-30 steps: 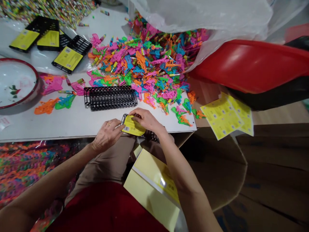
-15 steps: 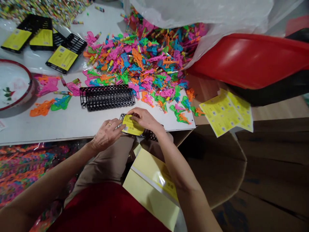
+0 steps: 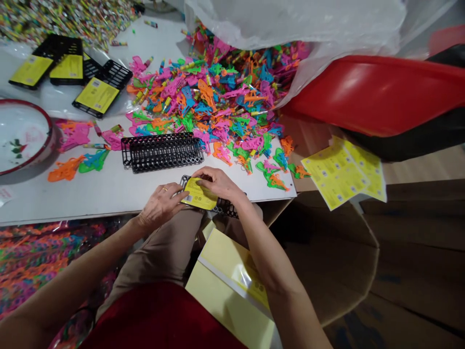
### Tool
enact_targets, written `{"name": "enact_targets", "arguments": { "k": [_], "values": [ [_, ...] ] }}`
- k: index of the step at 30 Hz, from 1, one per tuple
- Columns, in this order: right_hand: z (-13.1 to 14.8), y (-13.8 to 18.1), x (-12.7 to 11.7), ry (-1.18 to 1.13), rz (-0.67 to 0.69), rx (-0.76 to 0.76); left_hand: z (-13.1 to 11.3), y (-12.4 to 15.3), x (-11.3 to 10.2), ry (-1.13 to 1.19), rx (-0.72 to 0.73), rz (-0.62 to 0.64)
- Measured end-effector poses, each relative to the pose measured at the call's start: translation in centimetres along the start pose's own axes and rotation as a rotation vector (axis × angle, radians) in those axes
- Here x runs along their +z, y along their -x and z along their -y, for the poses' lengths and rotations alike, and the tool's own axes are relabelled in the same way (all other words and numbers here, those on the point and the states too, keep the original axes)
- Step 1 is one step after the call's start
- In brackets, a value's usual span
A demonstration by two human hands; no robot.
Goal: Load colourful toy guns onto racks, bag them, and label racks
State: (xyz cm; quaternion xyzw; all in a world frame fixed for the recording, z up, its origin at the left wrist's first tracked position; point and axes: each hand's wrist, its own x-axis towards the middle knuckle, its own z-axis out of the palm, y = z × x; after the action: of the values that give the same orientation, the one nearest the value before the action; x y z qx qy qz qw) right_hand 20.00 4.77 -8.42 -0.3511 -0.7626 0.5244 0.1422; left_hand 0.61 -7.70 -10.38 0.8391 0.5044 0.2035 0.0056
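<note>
At the table's front edge, above my lap, a black plastic rack (image 3: pixel 228 208) lies under a yellow printed label (image 3: pixel 199 196). My left hand (image 3: pixel 162 204), a ring on one finger, is closed on the rack's left end, with its fingertips touching the label's left edge. From the right, my right hand (image 3: pixel 217 184) has curled fingers pressed on the label's upper part; its thumb is bent over the yellow surface. My right hand and forearm hide part of the rack. Just beyond, an unlabelled stack of black racks (image 3: pixel 163 152) rests on the table.
A pile of bright plastic toy pieces (image 3: pixel 218 97) covers the table's back. Labelled black racks (image 3: pixel 96 94) lie back left, near a red-rimmed enamel bowl (image 3: pixel 47 140). Yellow label sheets (image 3: pixel 334 174) lie right. A stack of pale yellow sheets (image 3: pixel 221 291) sits on my lap.
The whole view has shifted slightly, so things sit a little lower in the picture. Both hands stay on the rack and label, with only small finger movement of the right hand.
</note>
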Motion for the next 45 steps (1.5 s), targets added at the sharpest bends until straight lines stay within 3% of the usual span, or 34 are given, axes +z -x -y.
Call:
{"name": "enact_targets", "arguments": {
  "k": [9, 23, 30, 32, 35, 38, 42, 45],
  "values": [
    [-0.5, 0.1, -0.2, -0.048, 0.004, 0.01, 0.1, 0.1, 0.3, 0.059, -0.034, -0.03],
    [0.4, 0.0, 0.0, 0.072, 0.015, 0.027, 0.3, 0.4, 0.8, 0.017, -0.012, -0.031],
    [0.3, 0.2, 0.6, 0.204, -0.003, -0.047, 0.2, 0.4, 0.2, -0.051, 0.047, -0.027],
    [0.3, 0.6, 0.5, 0.256, -0.044, -0.068, 0.1, 0.4, 0.2, -0.048, 0.043, -0.007],
    [1.0, 2.0, 0.4, 0.397, -0.285, -0.075, 0.2, 0.6, 0.2, -0.022, 0.03, 0.011],
    [3.0, 4.2, 1.7, 0.485, -0.487, -0.054, 0.2, 0.6, 0.0, 0.004, 0.038, 0.005],
    [5.0, 6.6, 6.4, 0.512, -0.31, -0.168, 0.2, -0.3, -0.4, 0.03, -0.017, 0.008],
    [4.3, 7.0, 9.1, 0.572, -0.243, -0.205, 0.1, -1.5, 0.0, -0.005, 0.011, 0.079]
  ]
}}
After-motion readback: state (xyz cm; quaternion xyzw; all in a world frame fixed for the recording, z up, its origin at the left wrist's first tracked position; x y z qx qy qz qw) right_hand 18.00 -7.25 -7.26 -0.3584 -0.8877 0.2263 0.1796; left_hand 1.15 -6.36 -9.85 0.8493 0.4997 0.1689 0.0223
